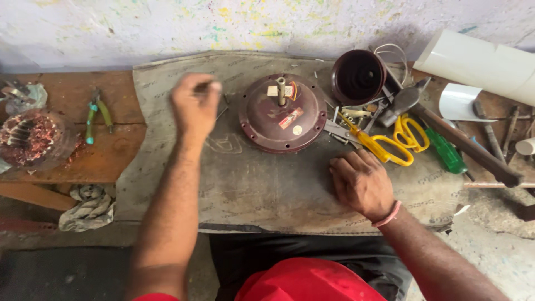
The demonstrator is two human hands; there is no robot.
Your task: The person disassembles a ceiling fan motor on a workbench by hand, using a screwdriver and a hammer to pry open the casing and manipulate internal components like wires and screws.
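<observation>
Head cam, looking down at the bench. Landmark: the maroon fan motor housing (282, 113), dome up, shaft pointing at the cam, sitting mid-top of the grey mat (251, 189).

Left hand (194, 106) is up just left of the housing, blurred. Fingers curled in, pinched on something small and dark at the tips, maybe a screw or a thin tool; can't tell which, too smeared. Not touching the housing; a gap shows between them.

Right hand (362, 183) is below-right of the housing, flat on the mat, fingers loosely bent, holding nothing. The yellow-handled scissors (397, 146) lie just beyond its fingertips, w/ a yellow screwdriver (362, 136) beside them.

Further right of the housing: green-handled screwdriver (446, 151), a long hammer (462, 142), and the dark red cup-shaped cover (358, 77) at upper right. Well to the left of the housing, off the mat: green pliers (96, 114) and a copper-wound stator (30, 139) on the wood.

To do this bit well, I'd judge: keep the pinch tight on the small part so it doesn't drop into the clutter, and bring the right hand up to steady the housing, since a dome on a soft mat will likely rock.
</observation>
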